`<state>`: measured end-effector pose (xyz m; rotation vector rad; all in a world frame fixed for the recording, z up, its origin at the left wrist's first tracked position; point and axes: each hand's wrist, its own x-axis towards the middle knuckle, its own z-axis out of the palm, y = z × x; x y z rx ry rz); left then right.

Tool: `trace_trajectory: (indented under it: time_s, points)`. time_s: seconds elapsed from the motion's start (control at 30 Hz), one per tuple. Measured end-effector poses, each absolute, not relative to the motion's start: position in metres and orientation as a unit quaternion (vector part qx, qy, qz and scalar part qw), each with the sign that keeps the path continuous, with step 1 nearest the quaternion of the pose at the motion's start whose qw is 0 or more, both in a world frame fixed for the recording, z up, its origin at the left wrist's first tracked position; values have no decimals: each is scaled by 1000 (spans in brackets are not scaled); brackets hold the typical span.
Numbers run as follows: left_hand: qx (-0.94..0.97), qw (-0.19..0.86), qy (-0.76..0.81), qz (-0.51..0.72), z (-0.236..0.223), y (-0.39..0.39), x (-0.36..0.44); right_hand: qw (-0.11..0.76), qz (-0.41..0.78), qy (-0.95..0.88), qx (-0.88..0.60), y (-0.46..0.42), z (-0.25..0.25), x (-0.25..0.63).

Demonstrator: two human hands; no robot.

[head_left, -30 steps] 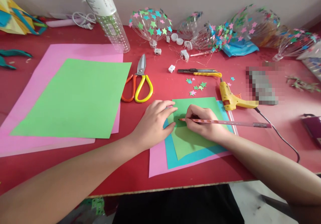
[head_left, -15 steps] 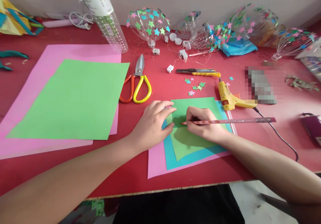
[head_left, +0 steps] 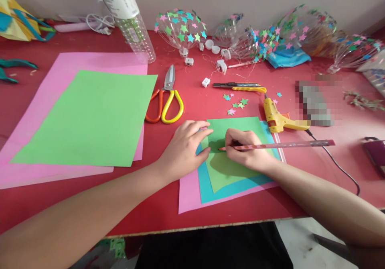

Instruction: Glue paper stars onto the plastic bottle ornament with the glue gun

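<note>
In the head view my right hand [head_left: 248,150] is closed round a pink pencil [head_left: 288,144], its tip at the green paper [head_left: 228,176]. Beneath the green paper lie a blue sheet [head_left: 207,194] and a pink sheet [head_left: 188,196], their edges showing. My left hand [head_left: 188,146] lies flat with fingers apart on the left edge of these papers. Several small paper stars [head_left: 237,104] are scattered just beyond the stack. A yellow glue gun [head_left: 275,118] rests at its far right corner.
Large green [head_left: 93,120] and pink sheets [head_left: 66,68] lie at left. Red-and-yellow-handled scissors [head_left: 170,92] and a yellow utility knife [head_left: 240,86] lie beyond my hands. A clear bottle [head_left: 132,32] and star-covered clear plastic pieces [head_left: 182,26] line the wall. The glue gun's cord [head_left: 339,164] trails right.
The whole scene sits slightly further right in the view. My hands and the pencil keep nearly the same place on the paper.
</note>
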<state>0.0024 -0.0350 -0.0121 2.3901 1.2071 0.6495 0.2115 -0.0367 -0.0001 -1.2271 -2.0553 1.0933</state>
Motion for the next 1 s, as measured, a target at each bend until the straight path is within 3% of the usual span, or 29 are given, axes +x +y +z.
trace_trajectory:
  time_s: [1.0]
  points:
    - [856,186,434,207,-7,-37,3,256,389,-772,-433,-40,-1,207]
